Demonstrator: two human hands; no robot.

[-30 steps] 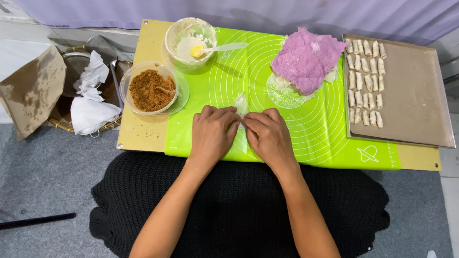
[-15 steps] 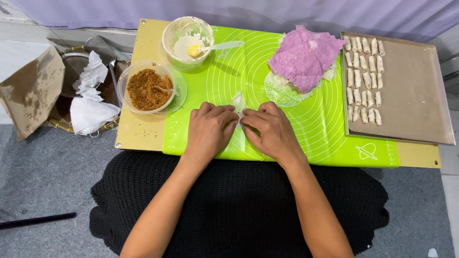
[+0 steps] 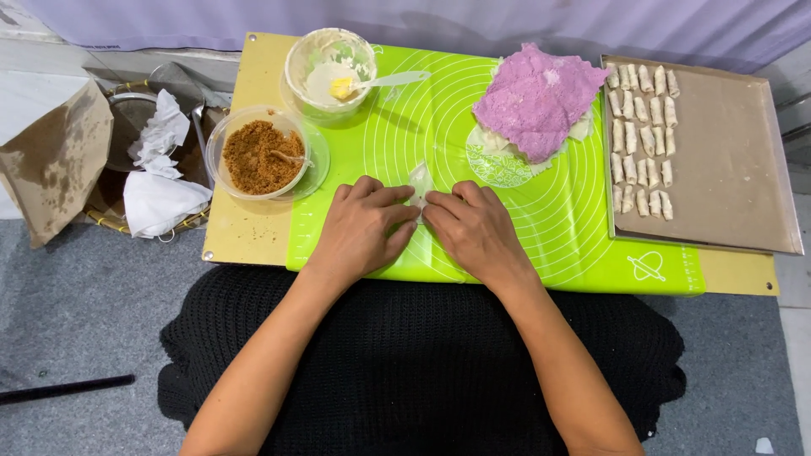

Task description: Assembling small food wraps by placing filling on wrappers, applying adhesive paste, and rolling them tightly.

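Both hands press a thin wrapper on the green mat.

The left hand [image 3: 361,226] and right hand [image 3: 475,230] pinch the pale wrapper [image 3: 419,181] between fingertips at mat [image 3: 541,228] centre; crumb bowl [image 3: 258,156] left, pink cloth [image 3: 536,97] and tray [image 3: 726,169] of rolls right.

You are seated at a low food-preparation station, home-style. Evidence: a worktop [image 3: 245,236] carrying a green silicone pastry mat [image 3: 541,219], a bowl of brown filling [image 3: 258,156], and a baking tray [image 3: 726,169] lined with rolled pastries [image 3: 642,135].
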